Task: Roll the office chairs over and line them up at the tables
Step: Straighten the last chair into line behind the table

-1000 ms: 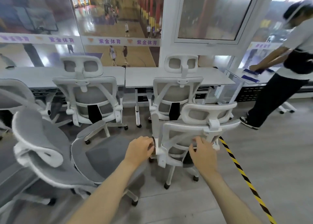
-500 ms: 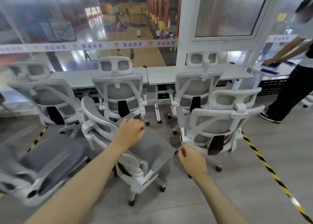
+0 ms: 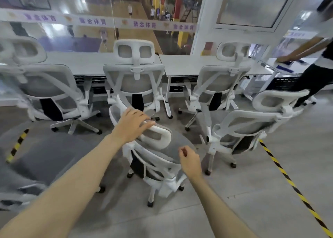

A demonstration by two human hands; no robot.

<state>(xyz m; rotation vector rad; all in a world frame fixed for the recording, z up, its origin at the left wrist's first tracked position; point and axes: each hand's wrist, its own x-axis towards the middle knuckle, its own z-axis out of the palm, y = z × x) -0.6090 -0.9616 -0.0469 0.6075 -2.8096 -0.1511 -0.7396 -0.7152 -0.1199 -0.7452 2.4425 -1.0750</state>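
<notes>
White-framed grey-mesh office chairs point(image 3: 134, 86), white tables point(image 3: 187, 65), yellow-and-black striped floor tape point(image 3: 295, 189), grey floor point(image 3: 261, 165)

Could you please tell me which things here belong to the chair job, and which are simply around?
Job: nearest chair; loose chair on the right; three chairs at the tables; tables; left hand; right hand.
Around: striped floor tape; another person.

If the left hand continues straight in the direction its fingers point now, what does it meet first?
Probably the headrest of the near chair: the left hand already lies on or just above it, fingers pointing right along its top. Contact is unclear.
</notes>
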